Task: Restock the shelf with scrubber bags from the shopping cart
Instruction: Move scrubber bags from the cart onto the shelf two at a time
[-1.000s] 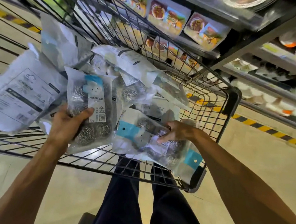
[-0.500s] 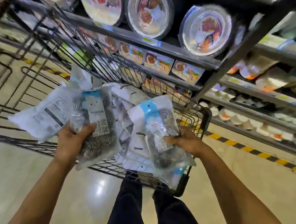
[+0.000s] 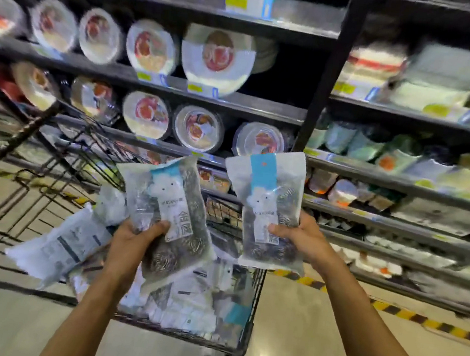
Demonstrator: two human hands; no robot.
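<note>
Bags up, one in each hand

The left hand [image 3: 132, 242] grips the left bag [image 3: 170, 208] of scrubbers near its lower end, thumb across the front; the bag tilts above the cart [image 3: 250, 314]. The right hand [image 3: 300, 240] holds the right bag [image 3: 269, 200] upright, thumb on its label, before the shelf [image 3: 237, 106]. Spare bags [image 3: 190, 300] lie heaped in the cart. Bowls [image 3: 198, 128] line the shelf, blurred.

Black upright shelf post [image 3: 324, 79]: dark metal shelves [image 3: 237, 105] run left and right of it. Below it, glossy cream floor [image 3: 313, 322] with light glare; yellow-black striped floor tape [image 3: 418, 318] lower right.
</note>
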